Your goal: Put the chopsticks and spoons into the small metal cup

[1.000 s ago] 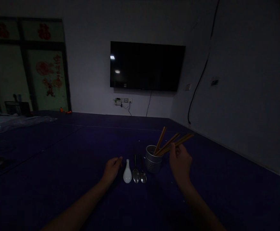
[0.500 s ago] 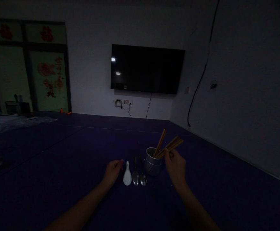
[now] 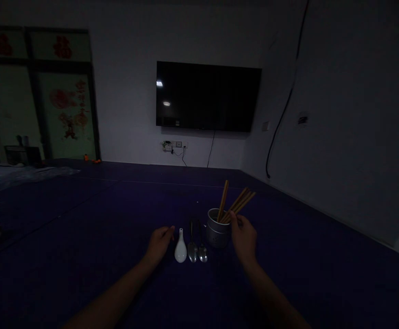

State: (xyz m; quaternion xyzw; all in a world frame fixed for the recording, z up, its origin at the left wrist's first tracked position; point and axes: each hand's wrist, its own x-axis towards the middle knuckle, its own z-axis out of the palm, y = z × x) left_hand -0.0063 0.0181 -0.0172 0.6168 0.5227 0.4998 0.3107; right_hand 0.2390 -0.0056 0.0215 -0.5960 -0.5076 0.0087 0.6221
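A metal utensil cup stands on the dark blue tabletop with several wooden chopsticks leaning out of it. My right hand is just right of the cup, its fingers pinched on the chopsticks near the rim. My left hand rests on the table with curled fingers, just left of a white ceramic spoon. Two metal spoons lie between the white spoon and the cup.
The room is dim. A black television hangs on the far wall above wall sockets. Crumpled clear plastic lies at the table's far left. A wall runs along the table's right side.
My right hand has moved left and down toward the cup, pushing the chopsticks deeper in so they stand steeper. My left hand has stayed by the white spoon.
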